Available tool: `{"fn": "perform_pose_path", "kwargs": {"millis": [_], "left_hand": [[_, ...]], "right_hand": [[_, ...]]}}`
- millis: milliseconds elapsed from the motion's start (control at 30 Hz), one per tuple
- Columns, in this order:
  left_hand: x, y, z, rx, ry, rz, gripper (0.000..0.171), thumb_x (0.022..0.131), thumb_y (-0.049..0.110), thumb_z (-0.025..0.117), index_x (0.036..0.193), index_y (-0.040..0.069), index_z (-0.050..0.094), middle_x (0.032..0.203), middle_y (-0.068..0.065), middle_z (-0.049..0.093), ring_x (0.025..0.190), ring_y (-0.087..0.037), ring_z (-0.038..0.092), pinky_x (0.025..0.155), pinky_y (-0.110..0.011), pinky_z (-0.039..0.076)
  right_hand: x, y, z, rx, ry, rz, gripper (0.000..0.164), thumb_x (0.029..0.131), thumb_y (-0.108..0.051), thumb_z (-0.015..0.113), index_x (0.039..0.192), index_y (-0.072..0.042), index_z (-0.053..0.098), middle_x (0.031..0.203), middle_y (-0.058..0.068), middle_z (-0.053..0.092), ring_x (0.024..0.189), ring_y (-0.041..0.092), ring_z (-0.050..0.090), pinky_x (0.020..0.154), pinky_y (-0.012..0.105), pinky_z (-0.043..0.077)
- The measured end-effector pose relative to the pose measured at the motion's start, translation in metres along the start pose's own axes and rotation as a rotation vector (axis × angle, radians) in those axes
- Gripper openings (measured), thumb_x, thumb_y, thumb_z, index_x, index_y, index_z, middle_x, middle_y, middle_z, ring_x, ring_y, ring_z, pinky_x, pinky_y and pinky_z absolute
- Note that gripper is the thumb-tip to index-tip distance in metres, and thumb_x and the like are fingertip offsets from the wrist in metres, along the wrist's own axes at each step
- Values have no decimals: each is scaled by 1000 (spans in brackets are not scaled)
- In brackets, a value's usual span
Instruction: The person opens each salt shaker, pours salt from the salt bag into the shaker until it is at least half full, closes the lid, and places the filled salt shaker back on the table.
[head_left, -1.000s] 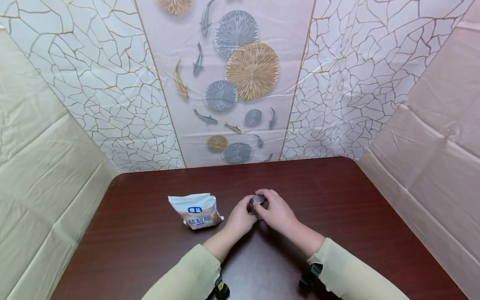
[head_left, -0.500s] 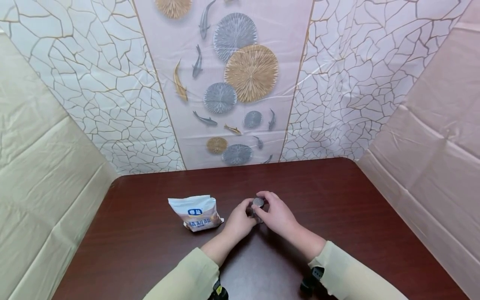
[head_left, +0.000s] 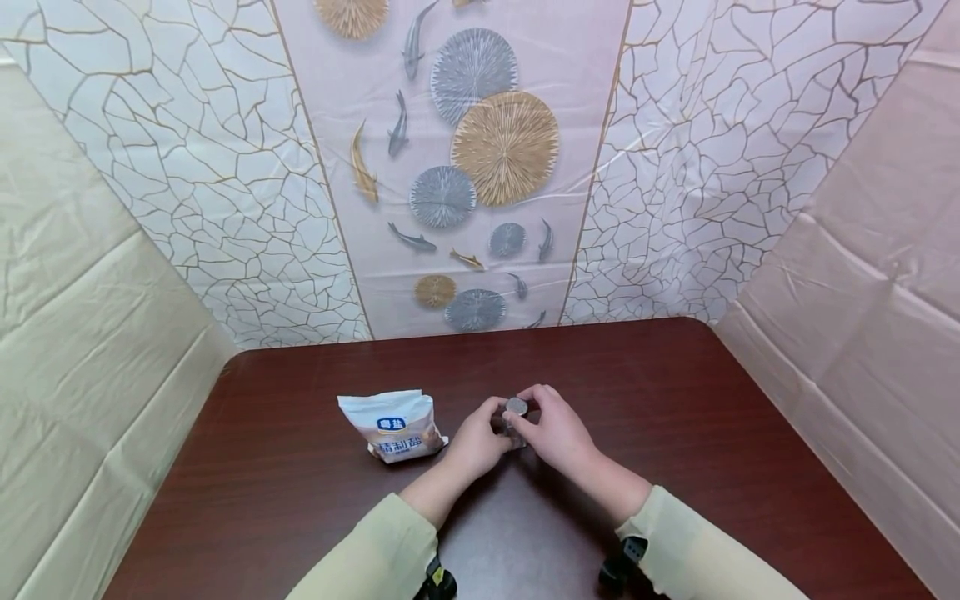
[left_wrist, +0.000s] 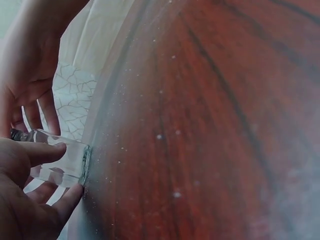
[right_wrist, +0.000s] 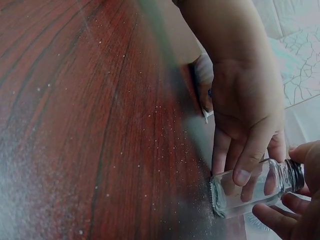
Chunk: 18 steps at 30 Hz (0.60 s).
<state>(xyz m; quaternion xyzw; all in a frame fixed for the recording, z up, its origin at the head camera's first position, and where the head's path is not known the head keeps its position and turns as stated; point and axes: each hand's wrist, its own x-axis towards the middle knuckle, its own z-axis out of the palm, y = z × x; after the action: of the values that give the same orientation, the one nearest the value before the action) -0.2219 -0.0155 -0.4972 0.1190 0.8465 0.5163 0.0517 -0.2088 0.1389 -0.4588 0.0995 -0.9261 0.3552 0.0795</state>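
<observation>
A small clear glass shaker jar (right_wrist: 232, 200) with a round metal lid (head_left: 516, 406) stands near the middle of the table, between both hands. My left hand (head_left: 474, 440) grips the glass body, thumb on one side and fingers on the other. With thumb and fingers, my right hand (head_left: 561, 429) holds the lid at the top. The dark side of the screw cap (right_wrist: 296, 175) shows in the right wrist view, above the threaded neck. Left of the hands, a white and blue bag of salt (head_left: 397, 425) stands upright, its top edge flat.
Fine white grains (right_wrist: 150, 116) are scattered over the dark red-brown wooden table (head_left: 300, 500). A patterned cloth wall (head_left: 480, 242) rises behind the table's far edge, with beige cloth sides (head_left: 847, 292) at left and right.
The head view has shifted slightly. Both hands stay at the glass jar, the right fingers moving only a little about the lid; the salt bag stays in place.
</observation>
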Motion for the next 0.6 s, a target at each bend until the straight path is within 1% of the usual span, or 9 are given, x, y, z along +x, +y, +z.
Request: {"fn": "perform_pose_path", "kwargs": {"millis": [200,400,600], "left_hand": [[3,-1,-2,5,-15,3,45,78,10,82,117,18,60,112,1,68,106,-17,64,92,-38,51],[6,0,-5,32,-34,13,43,76,10,84,111,18,60,107,3,67,101,-17,62,88,-38,51],[9,0,-5,61,-39,21,43,74,9,85,108,19,59,101,5,66,96,-14,60,84,-34,50]], "right_hand": [[0,0,0,1,-5,-17,27,89,-31,75,105,-13,64,106,2,60,102,21,64,84,40,54],[-1,0,0,1,0,-30,26,89,-29,75,106,-12,65,105,1,60,99,20,65,81,39,54],[0,1,1,-20,5,-59,28,90,-28,75,110,-10,67,106,1,62,97,19,63,82,39,53]]}}
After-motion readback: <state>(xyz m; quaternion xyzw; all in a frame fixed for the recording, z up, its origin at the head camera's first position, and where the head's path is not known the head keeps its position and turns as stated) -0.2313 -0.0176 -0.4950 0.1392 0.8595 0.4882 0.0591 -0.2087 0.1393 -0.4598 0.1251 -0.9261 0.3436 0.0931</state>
